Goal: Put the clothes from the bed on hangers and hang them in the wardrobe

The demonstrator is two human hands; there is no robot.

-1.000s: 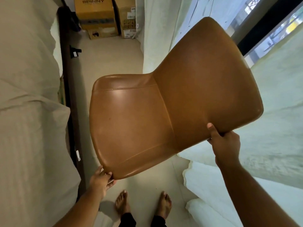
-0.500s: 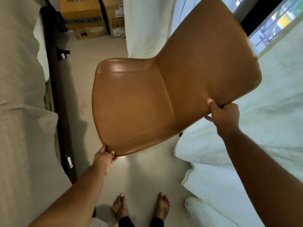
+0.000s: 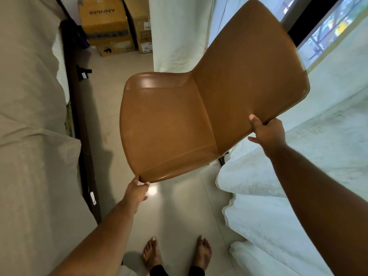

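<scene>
A tan leather chair (image 3: 179, 124) hangs in the air over the floor, tilted, its seat facing me and its back leaning up to the right. My left hand (image 3: 137, 191) grips the seat's front corner from below. My right hand (image 3: 267, 132) grips the lower side edge of the backrest, thumb on the front face. The bed (image 3: 29, 136) with its beige cover runs down the left side. No clothes, hangers or wardrobe are in view.
Cardboard boxes (image 3: 105, 26) stand at the far end of the narrow floor strip. White curtains (image 3: 278, 196) pool along the right under a window (image 3: 328, 30). The bed's dark frame (image 3: 83, 148) borders the aisle on the left. My bare feet (image 3: 177, 253) stand below the chair.
The chair has been carried forward along the aisle and held a little farther from me; both hands keep their grips. The boxes look nearer.
</scene>
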